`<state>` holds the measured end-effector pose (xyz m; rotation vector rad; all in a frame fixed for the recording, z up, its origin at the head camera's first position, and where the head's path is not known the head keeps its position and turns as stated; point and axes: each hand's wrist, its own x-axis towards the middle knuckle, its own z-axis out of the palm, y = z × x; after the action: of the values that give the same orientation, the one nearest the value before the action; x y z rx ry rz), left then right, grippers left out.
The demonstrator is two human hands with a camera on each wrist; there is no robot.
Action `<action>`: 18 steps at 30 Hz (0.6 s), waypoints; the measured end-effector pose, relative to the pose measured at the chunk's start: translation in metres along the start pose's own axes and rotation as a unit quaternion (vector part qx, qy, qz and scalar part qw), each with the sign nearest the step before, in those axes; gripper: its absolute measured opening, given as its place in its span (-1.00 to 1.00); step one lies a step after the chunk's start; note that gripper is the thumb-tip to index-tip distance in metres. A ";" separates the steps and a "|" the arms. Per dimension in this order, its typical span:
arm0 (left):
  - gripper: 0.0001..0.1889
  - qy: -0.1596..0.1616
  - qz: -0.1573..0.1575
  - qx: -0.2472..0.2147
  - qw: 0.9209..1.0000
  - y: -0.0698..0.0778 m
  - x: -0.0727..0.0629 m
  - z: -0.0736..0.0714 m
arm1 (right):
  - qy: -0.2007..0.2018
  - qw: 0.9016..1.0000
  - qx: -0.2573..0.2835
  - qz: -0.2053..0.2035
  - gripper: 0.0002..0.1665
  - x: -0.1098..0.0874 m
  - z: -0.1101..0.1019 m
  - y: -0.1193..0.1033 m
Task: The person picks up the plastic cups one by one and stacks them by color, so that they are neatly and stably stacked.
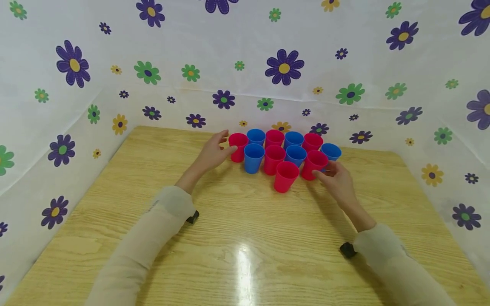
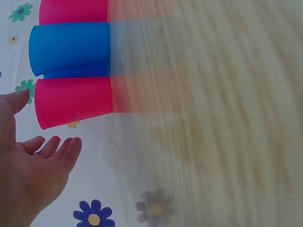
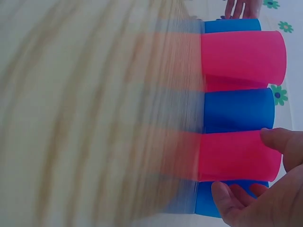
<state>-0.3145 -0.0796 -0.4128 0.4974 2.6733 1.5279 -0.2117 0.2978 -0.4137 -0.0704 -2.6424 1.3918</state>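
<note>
Red and blue plastic cups stand upright, mouths up, in staggered rows at the back of the table. My left hand [image 1: 214,152] is beside the leftmost red cup [image 1: 237,152], its thumb near the rim and fingers loosely spread. In the left wrist view, a gap shows between those fingers [image 2: 71,153] and the red cup [image 2: 73,100]. At the right end, my right hand [image 1: 338,180] has its thumb at a red cup [image 1: 311,168]. Its other fingers [image 3: 226,201] lie along the blue cup [image 3: 206,203] at that end, partly hiding it.
A single red cup [image 1: 285,180] forms the front point of the group. Behind it are a blue cup [image 1: 252,163], a red cup [image 1: 272,165] and several more. White flower-print cloth [image 1: 245,55] hangs round the back and sides of the wooden table [image 1: 214,242].
</note>
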 end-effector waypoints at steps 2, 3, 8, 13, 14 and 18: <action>-0.22 -0.001 -0.002 -0.004 1.000 -0.002 0.002 0.003 | 0.005 1.000 0.008 0.006 -0.23 0.001 0.003 -0.001; -0.22 -0.002 -0.003 -0.005 1.000 -0.003 0.003 0.004 | 0.009 1.000 0.010 0.011 -0.22 0.001 0.004 -0.002; -0.21 -0.004 -0.009 -0.008 1.000 -0.004 0.006 0.007 | 0.021 0.999 0.004 0.023 -0.23 0.003 0.009 -0.008; -0.18 -0.012 -0.010 -0.007 1.000 -0.002 0.011 0.010 | 0.031 0.999 -0.018 0.024 -0.24 0.005 0.009 -0.009; -0.18 -0.013 -0.011 -0.007 1.000 -0.002 0.011 0.010 | 0.033 0.999 -0.022 0.025 -0.24 0.006 0.010 -0.009; -0.18 -0.017 -0.015 -0.001 1.000 -0.004 0.014 0.012 | 0.039 0.998 -0.030 0.030 -0.24 0.007 0.013 -0.008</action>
<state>-0.3262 -0.0676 -0.4200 0.4762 2.6416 1.4990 -0.2209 0.2830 -0.4135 -0.2082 -2.6379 1.2986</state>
